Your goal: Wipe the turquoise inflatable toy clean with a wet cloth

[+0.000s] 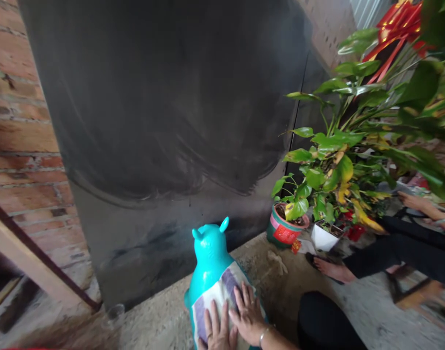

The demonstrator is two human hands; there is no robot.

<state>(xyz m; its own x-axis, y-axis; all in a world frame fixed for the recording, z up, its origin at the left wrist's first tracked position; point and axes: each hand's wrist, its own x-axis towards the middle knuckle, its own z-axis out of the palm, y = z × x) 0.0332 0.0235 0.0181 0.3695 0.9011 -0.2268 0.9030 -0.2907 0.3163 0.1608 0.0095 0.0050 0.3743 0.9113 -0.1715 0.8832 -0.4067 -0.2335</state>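
A shiny turquoise animal-shaped toy [208,248] with two small ears stands on the concrete floor, its head turned away from me. Over its back lies a striped cloth [209,297] in white and purple. My left hand [218,328] rests flat on the cloth, fingers stretched out. Just to its right, my right hand [248,313] also lies on the cloth with fingers spread; a bracelet circles that wrist. The two hands are close together, and the toy's lower part runs out of the frame.
A large dark panel [171,121] with smeared marks stands right ahead, beside a brick wall [18,121]. Potted plants, one in a green pot [280,236] and one in a white pot [324,237], stand at right. Beyond them sits another person [400,248]. A wooden beam [36,257] leans at left.
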